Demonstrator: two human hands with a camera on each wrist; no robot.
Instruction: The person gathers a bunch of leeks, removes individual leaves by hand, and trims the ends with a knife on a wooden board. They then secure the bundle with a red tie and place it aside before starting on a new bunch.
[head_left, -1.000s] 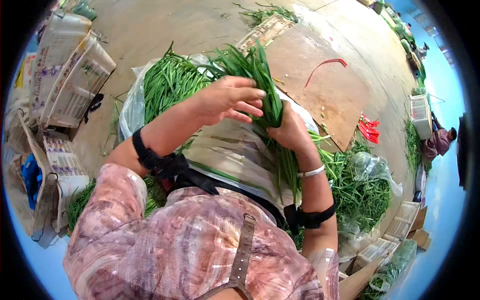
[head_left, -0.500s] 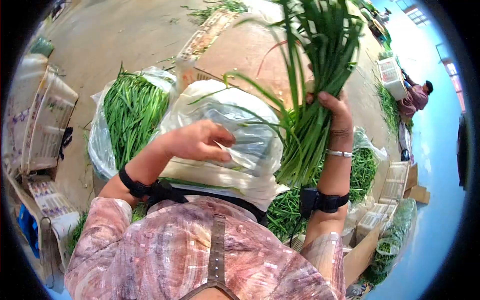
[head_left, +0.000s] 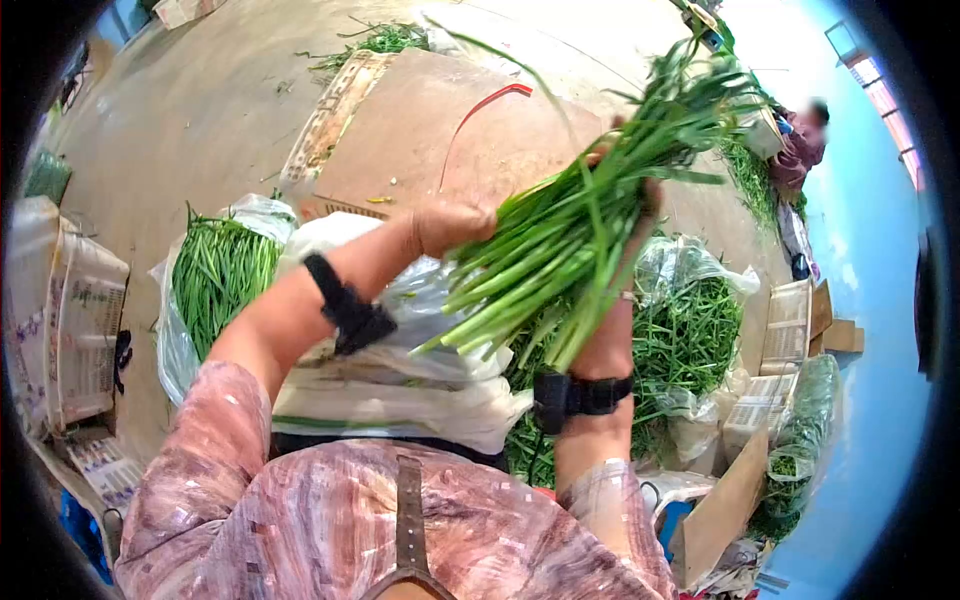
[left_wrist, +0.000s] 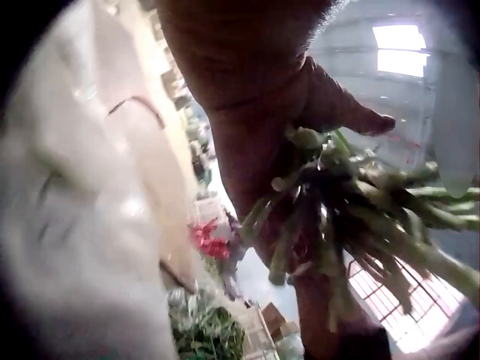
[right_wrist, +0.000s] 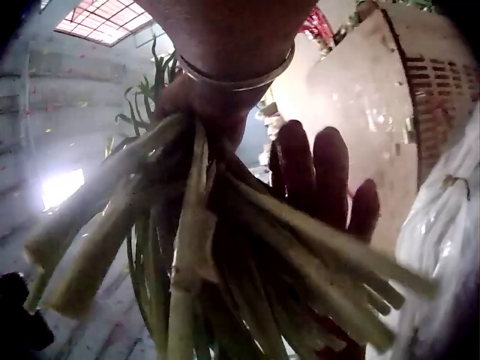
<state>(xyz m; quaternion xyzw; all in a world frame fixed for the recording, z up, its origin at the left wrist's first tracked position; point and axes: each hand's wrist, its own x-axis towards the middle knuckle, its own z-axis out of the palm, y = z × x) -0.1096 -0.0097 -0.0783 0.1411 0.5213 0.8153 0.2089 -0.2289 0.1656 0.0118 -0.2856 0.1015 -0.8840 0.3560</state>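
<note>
My right hand (head_left: 648, 200) grips a bunch of greens (head_left: 575, 240), long flat leaves with pale stalks, much like garlic chives. The bunch slants in the head view, leaves up to the right and cut ends down to the left. Against the stalk side lies my left hand (head_left: 455, 222), its fingers mostly hidden behind the bunch. In the right wrist view those left fingers (right_wrist: 328, 169) stretch out straight beside the stalks. The left wrist view shows the left thumb (left_wrist: 352, 112) extended above the stalk ends. White plastic sheeting (head_left: 390, 375) covers my lap under the bunch.
At left stands a plastic bag of greens (head_left: 225, 265); another bag of greens (head_left: 690, 330) is at right. A brown board (head_left: 450, 130) with a red strip lies ahead. White crates (head_left: 85, 310) line the left side. Another person (head_left: 797, 155) is at far right.
My right hand lifted the bunch from over my lap up to the right, then tilted it back toward the middle. The left hand came away from it, then moved back against the stalks.
</note>
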